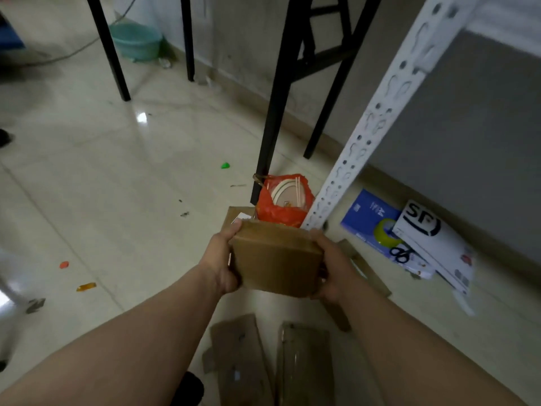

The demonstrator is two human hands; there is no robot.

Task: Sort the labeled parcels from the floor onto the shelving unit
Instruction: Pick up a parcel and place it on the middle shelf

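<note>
- Fingers (236, 227) of both hands curl round one brown parcel (278, 259). L hand (221, 259) grips its left edge w/ thumb on top, R hand (332, 269) grips the right edge. Parcel sits btw them, lifted off the floor (117, 177).
- No label shows on the face turned up; prob. on a hidden side.
- Step in hand, as I judge it: pickup done, placing on the shelving unit (389, 112) not yet done. Its white slotted upright stands just beyond the fingers, to the right.
- Next move calls for: raise parcel, swing it right past the upright, check label, keep both grips level.
- Just beyond the fingers: second box (237, 213) on the floor, and a red bag (276, 213) w/ a white bowl & sticks, by the upright's foot.
- Below the fingers, nearer the body: flat cardboard pieces (234, 347).
- Right of the fingers, under the unit: blue A4 pack (366, 215), tape roll (385, 228), scissors (399, 254), SF envelope (430, 238).
- Far beyond: black legs (272, 112), teal basin (137, 41). Glossy pale tiles w/ scraps about, grey wall.
</note>
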